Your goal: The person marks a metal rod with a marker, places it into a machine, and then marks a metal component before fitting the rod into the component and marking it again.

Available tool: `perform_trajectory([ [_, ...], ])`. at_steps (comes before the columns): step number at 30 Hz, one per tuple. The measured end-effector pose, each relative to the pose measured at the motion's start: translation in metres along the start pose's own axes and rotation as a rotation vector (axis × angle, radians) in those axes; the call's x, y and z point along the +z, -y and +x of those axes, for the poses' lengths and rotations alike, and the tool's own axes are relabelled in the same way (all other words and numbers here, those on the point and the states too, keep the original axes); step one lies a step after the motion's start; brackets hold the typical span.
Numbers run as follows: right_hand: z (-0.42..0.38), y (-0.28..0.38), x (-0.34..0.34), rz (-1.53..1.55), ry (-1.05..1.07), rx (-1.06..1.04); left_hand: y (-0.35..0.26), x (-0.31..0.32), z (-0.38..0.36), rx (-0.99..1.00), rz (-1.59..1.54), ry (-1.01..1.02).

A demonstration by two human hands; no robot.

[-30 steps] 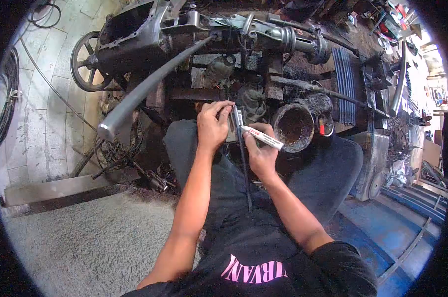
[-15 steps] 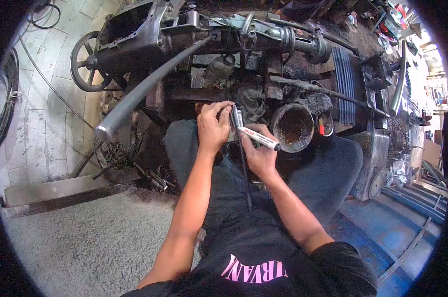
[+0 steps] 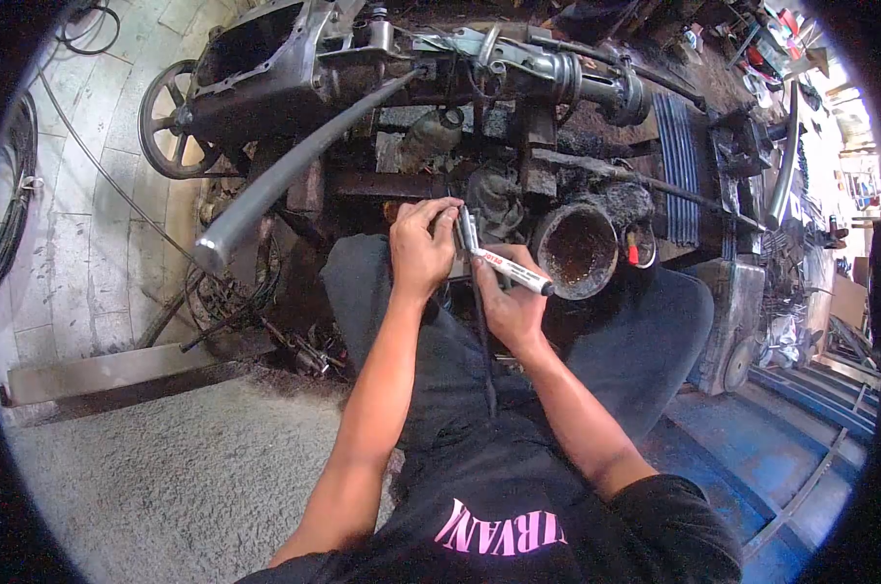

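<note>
My right hand [image 3: 514, 304] is closed around a white marker [image 3: 516, 273] with red lettering and a dark end. The marker slants across the front of the fingers, its tip side up against a thin dark rod [image 3: 482, 341]. This rod stretches from between my hands down toward my lap. At its upper end my left hand [image 3: 423, 248] is closed, fingers curled and pinched at the rod's top, where a narrow grey metal piece [image 3: 468, 226] shows. What exactly the left fingertips grip is partly hidden.
A large greasy machine [image 3: 440, 83] spans the front, and its long grey lever [image 3: 304, 156] reaches toward me on the left. A round metal pot [image 3: 577, 251] sits right of my hands, beside a red-handled tool [image 3: 632, 248]. A spoked wheel [image 3: 151, 122] stands far left.
Both hands have shifted very slightly to the right, and the marker's tip side has dropped a little. Their holds look the same.
</note>
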State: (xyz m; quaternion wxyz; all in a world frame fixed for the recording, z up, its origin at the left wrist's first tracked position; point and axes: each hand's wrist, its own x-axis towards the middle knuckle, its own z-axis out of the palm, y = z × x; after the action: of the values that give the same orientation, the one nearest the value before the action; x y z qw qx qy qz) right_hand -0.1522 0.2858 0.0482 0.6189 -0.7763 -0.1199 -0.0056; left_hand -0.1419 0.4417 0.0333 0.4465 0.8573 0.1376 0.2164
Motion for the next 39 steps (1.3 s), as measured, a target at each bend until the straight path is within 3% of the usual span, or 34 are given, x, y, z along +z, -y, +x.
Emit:
perform_trajectory([
  [13, -0.001, -0.003, 0.001, 0.020, -0.022, -0.045, 0.000, 0.001, 0.001, -0.020, -0.002, 0.003],
  [15, -0.002, -0.008, 0.001, 0.007, -0.037, 0.053, 0.000, 0.000, 0.001, -0.018, -0.003, 0.003],
  [21, -0.004, -0.019, 0.002, 0.035, -0.107, 0.040, -0.004, -0.007, 0.003, -0.069, 0.013, 0.047],
  [23, -0.006, -0.019, 0.001, 0.069, -0.112, 0.051, -0.006, -0.008, 0.006, -0.037, -0.016, -0.118],
  [26, -0.010, -0.018, -0.001, 0.050, -0.125, 0.028, -0.015, -0.003, 0.018, -0.137, -0.165, -0.102],
  [28, -0.010, -0.004, -0.003, -0.028, -0.143, -0.056, -0.024, 0.008, 0.022, -0.111, -0.260, -0.037],
  [30, -0.013, 0.000, -0.004, -0.016, -0.138, -0.041, -0.027, 0.021, 0.026, 0.021, -0.032, -0.008],
  [33, -0.013, 0.003, -0.008, -0.039, -0.146, -0.040, -0.025, 0.033, 0.028, 0.129, 0.049, 0.005],
  [36, -0.014, 0.003, -0.009, -0.008, -0.120, 0.013, -0.019, 0.029, 0.026, 0.125, 0.059, -0.029],
  [39, -0.015, 0.001, -0.003, 0.206, -0.105, 0.201, -0.008, 0.011, 0.029, 0.066, 0.044, -0.056],
])
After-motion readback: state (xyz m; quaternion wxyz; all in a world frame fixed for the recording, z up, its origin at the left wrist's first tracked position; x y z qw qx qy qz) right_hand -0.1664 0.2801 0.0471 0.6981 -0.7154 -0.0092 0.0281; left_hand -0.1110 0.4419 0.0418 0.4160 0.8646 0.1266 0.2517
